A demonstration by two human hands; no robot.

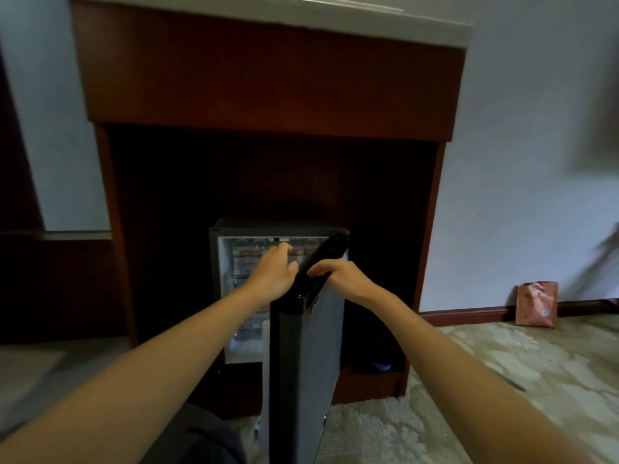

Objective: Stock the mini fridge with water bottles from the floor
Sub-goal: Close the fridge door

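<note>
From the head view, the mini fridge [214,262] stands in the dark recess under the wooden cabinet [268,78]. Its door [308,346] is swung out toward you, edge-on. Water bottles [244,259] already line the top shelf, and more show lower down behind the door, so I judge the stocking far along or finished. No bottle shows on the carpet [485,363], though the frame is blurred and the recess is dark.

Your left hand [273,274] reaches in at the top shelf with its fingers stretched out. It holds nothing that I can see. Your right hand [338,274] grips the door's top edge, fingers bent over it.

What seems left is to check the dark corners for strays and then shut the door.

Mind your room. The door stands between your two arms, and your left forearm crosses the opening, so draw it clear before the door swings. The cabinet's side posts hem the fridge in on both sides. To your right the carpet is open as far as a pouch [536,304] leaning on the wall.
</note>
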